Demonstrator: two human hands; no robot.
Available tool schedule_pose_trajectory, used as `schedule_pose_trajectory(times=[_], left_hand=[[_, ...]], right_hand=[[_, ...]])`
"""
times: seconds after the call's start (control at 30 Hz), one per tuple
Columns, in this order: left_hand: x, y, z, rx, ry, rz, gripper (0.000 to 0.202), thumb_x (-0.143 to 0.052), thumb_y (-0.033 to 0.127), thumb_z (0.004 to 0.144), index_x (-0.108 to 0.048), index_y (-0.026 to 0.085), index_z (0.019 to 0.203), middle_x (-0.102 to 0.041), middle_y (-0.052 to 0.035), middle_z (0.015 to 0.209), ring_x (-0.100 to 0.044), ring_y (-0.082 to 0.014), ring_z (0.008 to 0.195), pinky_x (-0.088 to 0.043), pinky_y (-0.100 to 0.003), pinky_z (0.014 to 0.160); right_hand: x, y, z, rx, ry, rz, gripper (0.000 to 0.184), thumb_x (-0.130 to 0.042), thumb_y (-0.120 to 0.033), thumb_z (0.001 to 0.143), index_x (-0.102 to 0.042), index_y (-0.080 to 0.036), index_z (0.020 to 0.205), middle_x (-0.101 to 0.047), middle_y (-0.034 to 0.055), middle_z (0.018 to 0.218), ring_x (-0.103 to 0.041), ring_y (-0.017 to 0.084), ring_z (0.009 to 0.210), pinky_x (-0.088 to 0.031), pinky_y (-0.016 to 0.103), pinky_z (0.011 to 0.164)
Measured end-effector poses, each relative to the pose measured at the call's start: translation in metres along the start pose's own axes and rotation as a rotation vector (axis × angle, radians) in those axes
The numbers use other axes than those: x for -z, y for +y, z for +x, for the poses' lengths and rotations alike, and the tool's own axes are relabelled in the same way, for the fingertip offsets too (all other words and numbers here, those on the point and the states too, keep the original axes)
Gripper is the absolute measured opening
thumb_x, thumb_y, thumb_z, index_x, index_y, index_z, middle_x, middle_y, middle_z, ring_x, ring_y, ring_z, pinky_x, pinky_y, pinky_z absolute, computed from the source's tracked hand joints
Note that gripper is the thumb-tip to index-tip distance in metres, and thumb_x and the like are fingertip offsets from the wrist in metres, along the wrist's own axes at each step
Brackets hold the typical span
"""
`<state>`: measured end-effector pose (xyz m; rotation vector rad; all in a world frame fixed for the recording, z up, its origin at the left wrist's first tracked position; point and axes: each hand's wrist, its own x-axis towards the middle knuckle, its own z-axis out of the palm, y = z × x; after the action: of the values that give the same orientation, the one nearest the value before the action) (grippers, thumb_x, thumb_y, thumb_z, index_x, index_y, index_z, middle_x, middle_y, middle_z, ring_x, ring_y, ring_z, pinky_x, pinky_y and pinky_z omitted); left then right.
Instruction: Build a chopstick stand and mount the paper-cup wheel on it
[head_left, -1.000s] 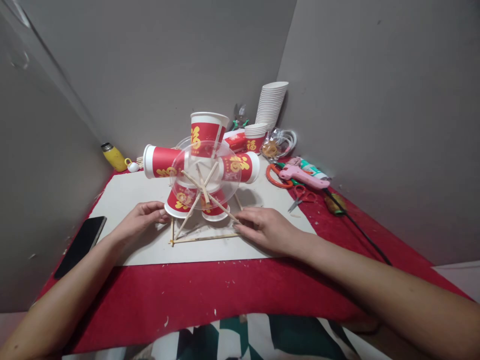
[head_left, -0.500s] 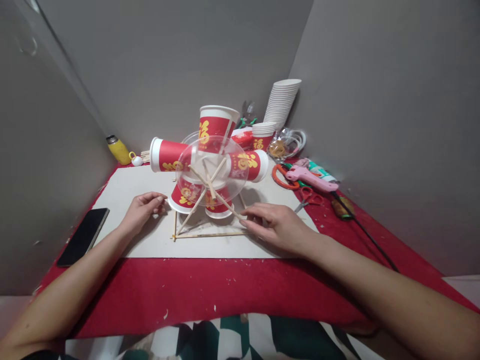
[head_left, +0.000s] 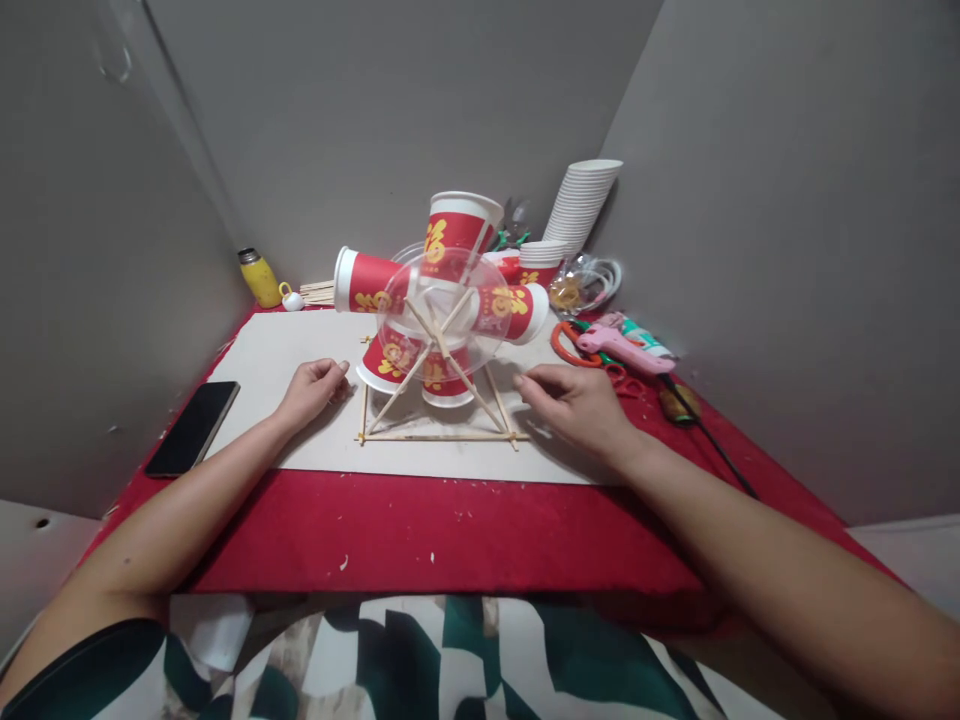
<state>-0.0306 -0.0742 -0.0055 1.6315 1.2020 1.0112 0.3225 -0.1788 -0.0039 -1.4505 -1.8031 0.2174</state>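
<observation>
A wheel of red paper cups with yellow print, fixed around clear plastic plates, stands on a frame of wooden sticks on a white board. My left hand rests on the board just left of the frame's base, fingers curled in, nothing in them. My right hand lies on the board just right of the base, fingers stretched toward it and holding nothing. Neither hand touches the sticks.
A black phone lies at the board's left edge on the red cloth. A yellow bottle stands at the back left. At the right are stacked white cups, a pink glue gun, orange scissors and a screwdriver. Grey walls close three sides.
My right hand has come off the frame's right corner and drawn slightly away. My left hand has slid a little back from the base. The view has shifted.
</observation>
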Motion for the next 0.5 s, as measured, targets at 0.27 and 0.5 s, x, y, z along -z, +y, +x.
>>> schedule_pose_trajectory(times=[0.27,0.5], left_hand=[[0.000,0.004,-0.001,-0.035,0.054,0.055,0.041,-0.071,0.045,0.083,-0.064,0.016,0.054,-0.060,-0.0037,0.050,-0.047,-0.0092,0.047,-0.040,-0.022,0.051],[0.001,0.006,-0.002,-0.049,0.071,0.084,0.036,-0.068,0.038,0.083,-0.064,0.015,0.055,-0.061,-0.0034,0.052,-0.049,-0.0090,0.048,-0.040,-0.021,0.052]], right_hand=[[-0.013,0.011,0.009,-0.065,-0.100,-0.091,0.033,-0.049,-0.033,0.090,-0.068,-0.019,0.068,-0.068,0.0042,0.064,-0.056,0.016,0.060,-0.037,0.028,0.060],[-0.015,0.010,0.011,-0.098,-0.149,-0.213,0.032,-0.053,-0.033,0.091,-0.075,-0.018,0.073,-0.073,0.0071,0.071,-0.056,0.017,0.062,-0.032,0.029,0.060]])
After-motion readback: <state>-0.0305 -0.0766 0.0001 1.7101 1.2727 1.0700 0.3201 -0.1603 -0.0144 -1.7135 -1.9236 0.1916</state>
